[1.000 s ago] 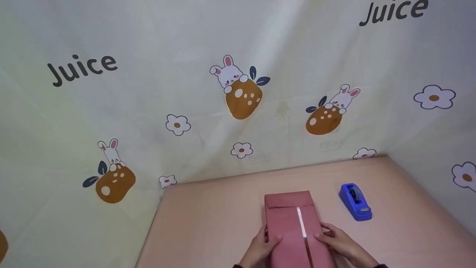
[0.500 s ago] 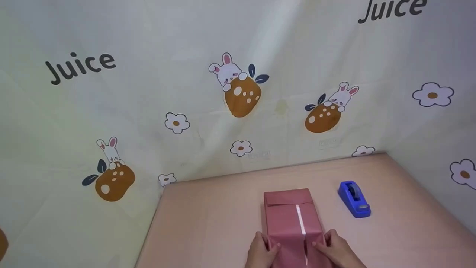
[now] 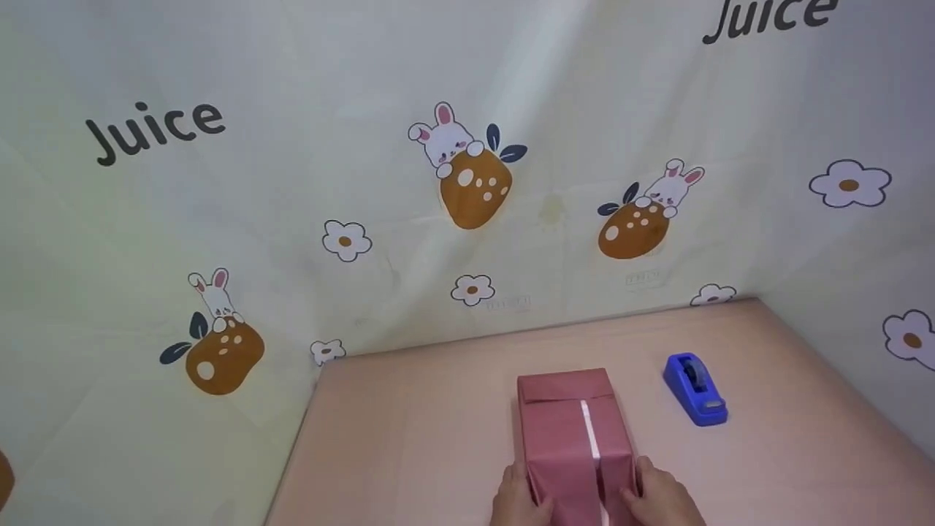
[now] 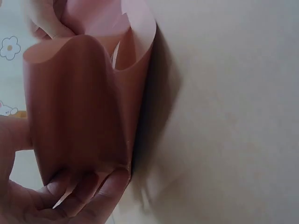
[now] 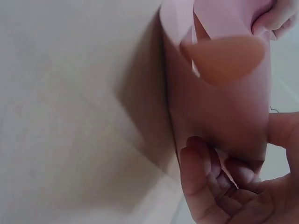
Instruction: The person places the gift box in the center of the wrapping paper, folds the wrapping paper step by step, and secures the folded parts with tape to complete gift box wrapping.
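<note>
Left hand (image 3: 517,500) and right hand (image 3: 665,500) flank a pink paper package (image 3: 561,431), fingers (image 4: 111,187) grip its near sides, thumbs (image 3: 545,505) rest on top, blue tape dispenser (image 3: 703,410) farther right.

We cannot name the room beyond a screened-off work corner, with bunny-printed sheeting (image 3: 292,175) beyond the fingers (image 3: 647,472) and a pinkish counter (image 3: 409,424) beneath them.

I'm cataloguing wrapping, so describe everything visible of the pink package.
The pink package looks like smooth folded paper, long and flat. A folded flap crosses its far end; a pale strip and dark gap run down its top. Wrist views show loose, curled edges. It stretches away over the table, the left hand and right hand gripping its sides.
</note>
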Available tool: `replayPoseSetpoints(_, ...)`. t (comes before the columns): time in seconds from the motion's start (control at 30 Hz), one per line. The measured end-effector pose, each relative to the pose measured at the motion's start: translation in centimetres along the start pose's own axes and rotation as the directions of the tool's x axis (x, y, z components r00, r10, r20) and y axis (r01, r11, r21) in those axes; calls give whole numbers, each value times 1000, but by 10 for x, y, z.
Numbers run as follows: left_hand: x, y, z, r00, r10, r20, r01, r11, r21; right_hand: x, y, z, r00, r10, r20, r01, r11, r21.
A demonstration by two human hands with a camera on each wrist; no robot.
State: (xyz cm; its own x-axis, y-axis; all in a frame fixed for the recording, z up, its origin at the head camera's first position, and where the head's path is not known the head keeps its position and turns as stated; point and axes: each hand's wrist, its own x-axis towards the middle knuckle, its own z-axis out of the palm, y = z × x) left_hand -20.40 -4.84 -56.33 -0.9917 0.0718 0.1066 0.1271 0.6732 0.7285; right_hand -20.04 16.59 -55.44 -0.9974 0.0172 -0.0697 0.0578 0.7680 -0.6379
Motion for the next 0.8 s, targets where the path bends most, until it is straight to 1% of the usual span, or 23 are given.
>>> replayPoseSetpoints(0.1, 0, -1, 1, 1000, 13, -8, -13, 1000, 26, -1, -1, 2, 996, -58, -63, 55, 998, -39)
replayPoseSetpoints(0.17, 1, -1, 1, 999, 22, -26, -21, 998, 52, -2, -1, 4, 995, -69, -76, 65, 997, -49)
replayPoseSetpoints(0.27, 0, 1, 3, 997, 43, -67, -34, 992, 122, -3, -2, 6, 996, -55, -73, 52, 997, -50)
replayPoseSetpoints(0.33, -1, 2, 4, 993, 68, -101, -50, 984, 173, -5, -3, 8, 997, -45, -65, 42, 998, -52)
replayPoseSetpoints(0.4, -3, 2, 4, 988, 91, -121, -65, 976, 207, -7, -5, 9, 997, -41, -64, 38, 998, -56)
replayPoseSetpoints(0.47, -4, 2, 4, 987, 103, -121, -76, 976, 204, -9, -7, 9, 997, -51, -65, 48, 998, -47)
replayPoseSetpoints(0.53, -5, 1, 4, 986, 113, -121, -92, 982, 167, -10, -8, 9, 996, -67, -65, 65, 997, -31)
replayPoseSetpoints(0.6, -6, -1, 5, 980, 147, -133, -128, 982, 138, -10, -8, 9, 991, -108, -78, 107, 994, -20)
replayPoseSetpoints(0.67, -6, -5, 6, 966, 212, -148, -196, 974, 114, -10, -6, 9, 977, -185, -102, 184, 983, -26)
replayPoseSetpoints(0.7, -6, -7, 6, 953, 258, -158, -243, 964, 109, -9, -4, 8, 964, -242, -113, 239, 970, -41)
replayPoseSetpoints(0.73, -6, -10, 7, 936, 309, -168, -293, 949, 113, -9, -2, 8, 947, -297, -122, 292, 955, -61)
replayPoseSetpoints(0.77, -5, -13, 7, 913, 368, -175, -348, 928, 132, -8, 1, 8, 922, -364, -135, 355, 931, -85)
replayPoseSetpoints(0.8, -5, -16, 7, 890, 423, -171, -401, 903, 153, -6, 4, 8, 887, -436, -151, 424, 900, -102)
